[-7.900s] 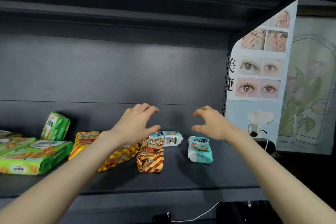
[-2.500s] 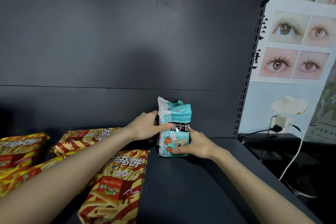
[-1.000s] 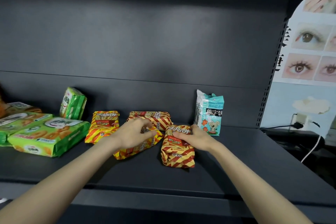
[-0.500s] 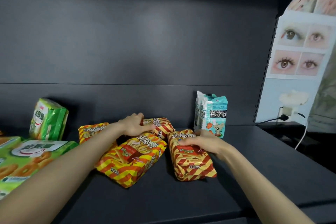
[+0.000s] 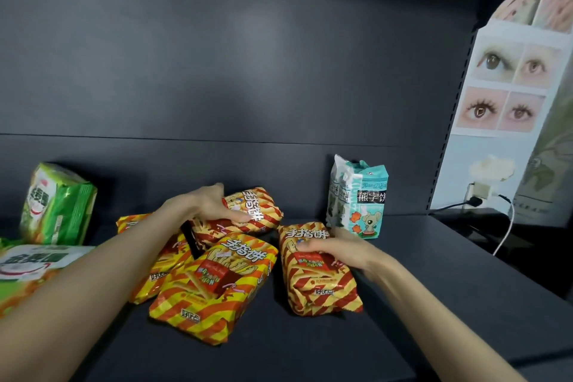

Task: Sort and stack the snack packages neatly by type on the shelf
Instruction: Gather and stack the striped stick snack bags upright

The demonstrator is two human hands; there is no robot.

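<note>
shelf (image 5: 310, 350): dark flat board, all the snacks sit on it
front striped pack (image 5: 214, 285): closest to the edge, red and yellow, lying flat and angled a bit, nobody touching it
right striped pack (image 5: 319, 288): flat just to the right of that one, long side pointing to the back
right hand (image 5: 338, 250): laid over the far half of the right striped pack, fingers curled across its face and gripping it
middle striped pack (image 5: 155, 273): mostly hidden under the left forearm, tucked beside the front one
flat green pack (image 5: 28, 267): far left, lying down, partly cut off at the edge
left hand (image 5: 204, 205): fingers hooked over the top and thumb pressed on the front of the rear striped pack, so it's got a grip
rear striped pack (image 5: 257, 208): sits on top of the other striped ones, tilted up
upright green pack (image 5: 55, 205): standing at the left, leaning against the back panel
teal bear packs (image 5: 362, 198): standing upright at the back, right of the striped bunch, apart from them
poster (image 5: 508, 87): eye photos, off past the right end of the shelf
white cable (image 5: 502, 236): hangs below the poster
</note>
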